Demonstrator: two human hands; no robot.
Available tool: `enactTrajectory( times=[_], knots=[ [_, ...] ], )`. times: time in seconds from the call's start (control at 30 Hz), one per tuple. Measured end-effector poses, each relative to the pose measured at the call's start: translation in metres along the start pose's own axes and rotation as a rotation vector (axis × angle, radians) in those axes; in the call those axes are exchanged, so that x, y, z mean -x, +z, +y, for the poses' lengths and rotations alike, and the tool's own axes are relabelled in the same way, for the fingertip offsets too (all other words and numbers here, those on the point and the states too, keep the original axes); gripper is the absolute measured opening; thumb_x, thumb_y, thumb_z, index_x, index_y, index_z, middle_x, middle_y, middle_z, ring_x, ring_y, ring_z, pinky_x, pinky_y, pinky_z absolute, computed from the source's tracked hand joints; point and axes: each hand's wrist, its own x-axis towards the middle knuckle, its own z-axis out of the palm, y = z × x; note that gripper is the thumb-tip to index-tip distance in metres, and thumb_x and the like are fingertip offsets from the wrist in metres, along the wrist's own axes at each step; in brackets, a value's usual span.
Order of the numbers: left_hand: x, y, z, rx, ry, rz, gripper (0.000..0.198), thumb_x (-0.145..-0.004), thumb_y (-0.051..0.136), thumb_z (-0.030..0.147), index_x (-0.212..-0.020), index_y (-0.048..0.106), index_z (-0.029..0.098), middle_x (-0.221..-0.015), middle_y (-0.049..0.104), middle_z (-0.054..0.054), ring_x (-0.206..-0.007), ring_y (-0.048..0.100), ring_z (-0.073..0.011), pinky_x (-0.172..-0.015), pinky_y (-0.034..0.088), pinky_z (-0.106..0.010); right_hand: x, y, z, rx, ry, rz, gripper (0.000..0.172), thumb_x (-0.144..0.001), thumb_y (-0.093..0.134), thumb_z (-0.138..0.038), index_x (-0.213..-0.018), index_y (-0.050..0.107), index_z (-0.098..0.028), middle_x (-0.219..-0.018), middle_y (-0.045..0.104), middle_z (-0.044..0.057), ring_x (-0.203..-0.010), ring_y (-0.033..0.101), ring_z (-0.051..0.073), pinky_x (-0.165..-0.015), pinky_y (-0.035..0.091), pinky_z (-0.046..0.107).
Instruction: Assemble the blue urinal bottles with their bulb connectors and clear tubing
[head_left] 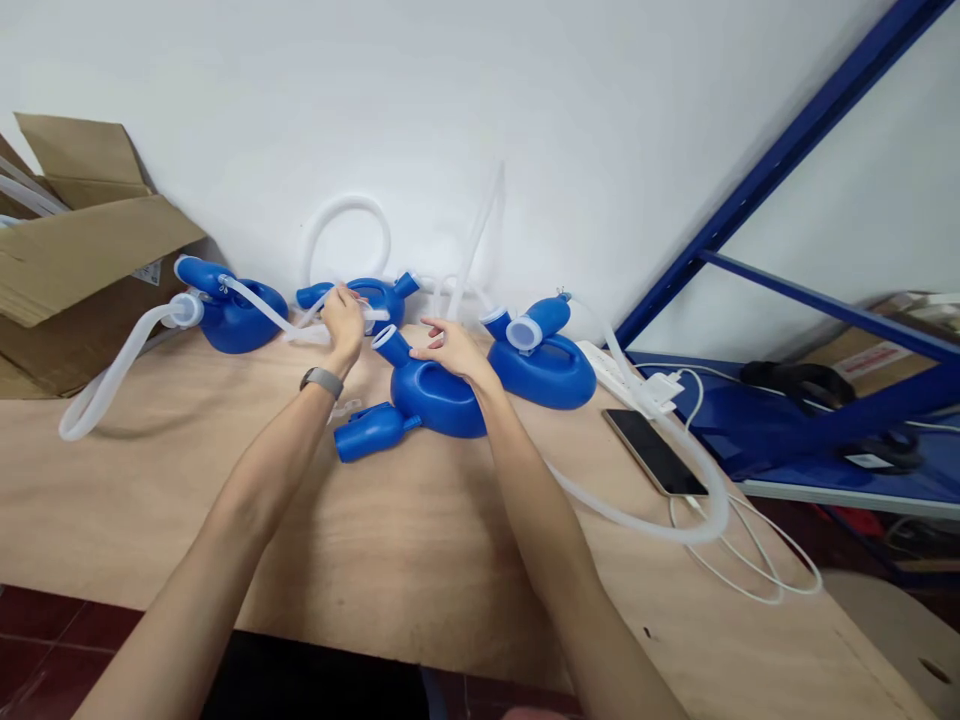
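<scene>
My left hand is closed on a translucent white tube, level with the back blue urinal bottle. My right hand is over the front blue urinal bottle, its fingers apart, the thumb near the base of the neck. That bottle lies on its side with its white-rimmed mouth uncapped and tilted up to the left. A loose blue cup-shaped part rests against it, and a small clear piece lies behind that part.
Other blue urinal bottles with hoses stand at left and right. A cardboard box is at far left. On the right are a phone, a white power strip, looped cables and a long hose. A blue metal rack stands beyond.
</scene>
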Motion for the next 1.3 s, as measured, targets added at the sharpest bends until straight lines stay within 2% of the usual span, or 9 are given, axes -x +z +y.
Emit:
enactTrajectory(
  times=[0.1,0.23,0.3,0.4,0.57,0.67,0.87,1.13,1.3],
  knots=[
    [-0.01,-0.018,-0.017,-0.234,0.132,-0.063,0.054,-0.116,0.033,0.048,-0.132,0.071,0.013,-0.132,0.076,-0.023,-0.133,0.068,-0.0345,-0.12,0.042,-0.052,0.004,0.0,-0.001,0.052,-0.022,-0.004,0.07,-0.068,0.101,-0.036,-0.133,0.081,-0.023,-0.116,0.073,0.007,-0.082,0.067,0.018,-0.092,0.057,0.039],
    [-0.008,-0.038,-0.029,-0.323,0.271,-0.479,0.066,-0.102,0.063,0.056,-0.154,0.061,0.017,-0.165,0.056,-0.024,-0.162,0.041,-0.0424,-0.127,0.037,-0.06,0.007,0.0,-0.005,0.105,-0.046,-0.005,0.055,-0.07,0.1,-0.038,-0.121,0.085,-0.023,-0.107,0.076,0.005,-0.079,0.066,0.018,-0.089,0.056,0.039],
    [0.001,-0.048,-0.025,-0.197,0.315,-0.499,0.058,-0.103,0.059,0.056,-0.146,0.066,0.018,-0.159,0.061,-0.021,-0.154,0.051,-0.0374,-0.122,0.046,-0.052,0.009,0.0,-0.007,0.127,-0.07,-0.016,0.043,-0.072,0.099,-0.04,-0.11,0.087,-0.024,-0.102,0.078,0.005,-0.079,0.066,0.019,-0.087,0.055,0.039],
    [0.023,-0.061,-0.009,-0.042,0.382,-0.461,0.048,-0.106,0.05,0.059,-0.108,0.075,0.018,-0.119,0.077,-0.015,-0.111,0.07,-0.0279,-0.098,0.055,-0.039,0.013,-0.001,-0.011,0.14,-0.09,-0.037,0.036,-0.073,0.098,-0.043,-0.102,0.086,-0.024,-0.101,0.079,0.005,-0.079,0.066,0.02,-0.084,0.054,0.039],
    [0.049,-0.074,0.016,-0.058,0.475,-0.638,0.059,-0.1,0.057,0.068,-0.065,0.047,0.021,-0.063,0.05,0.001,-0.06,0.04,-0.0141,-0.063,0.031,-0.033,0.028,-0.004,-0.022,0.066,-0.127,-0.096,0.043,-0.068,0.099,-0.046,-0.101,0.085,-0.025,-0.095,0.079,0.003,-0.084,0.065,0.023,-0.082,0.053,0.038],
    [0.055,-0.08,0.024,-0.012,0.437,-0.715,0.064,-0.098,0.059,0.067,-0.059,0.035,0.022,-0.056,0.031,0.005,-0.058,0.026,-0.0108,-0.06,0.021,-0.033,0.039,-0.007,-0.03,0.04,-0.189,-0.13,0.041,-0.066,0.101,-0.043,-0.099,0.085,-0.026,-0.095,0.077,0.003,-0.09,0.065,0.024,-0.086,0.052,0.037],
    [0.062,-0.095,0.036,0.04,0.396,-0.806,0.06,-0.096,0.061,0.057,-0.055,0.034,0.021,-0.055,0.027,0.005,-0.056,0.024,-0.009,-0.058,0.018,-0.032,0.048,-0.009,-0.035,0.107,-0.196,-0.195,0.046,-0.067,0.101,-0.041,-0.107,0.086,-0.024,-0.096,0.075,0.003,-0.088,0.065,0.024,-0.086,0.05,0.038],
    [0.054,-0.096,0.031,0.037,0.417,-0.9,0.052,-0.094,0.066,0.049,-0.055,0.047,0.019,-0.051,0.041,0.004,-0.052,0.032,-0.0087,-0.056,0.023,-0.029,0.056,-0.006,-0.036,0.168,-0.205,-0.202,0.057,-0.07,0.097,-0.053,-0.116,0.083,-0.023,-0.1,0.077,0.006,-0.087,0.067,0.026,-0.085,0.053,0.042],
    [0.067,-0.105,0.028,0.036,0.452,-0.78,0.049,-0.09,0.076,0.048,-0.06,0.051,0.019,-0.056,0.049,0.003,-0.055,0.039,-0.0096,-0.058,0.027,-0.028,0.057,-0.006,-0.037,0.181,-0.226,-0.194,0.056,-0.071,0.096,-0.053,-0.116,0.083,-0.023,-0.1,0.076,0.006,-0.094,0.069,0.029,-0.091,0.054,0.044]
  ],
)
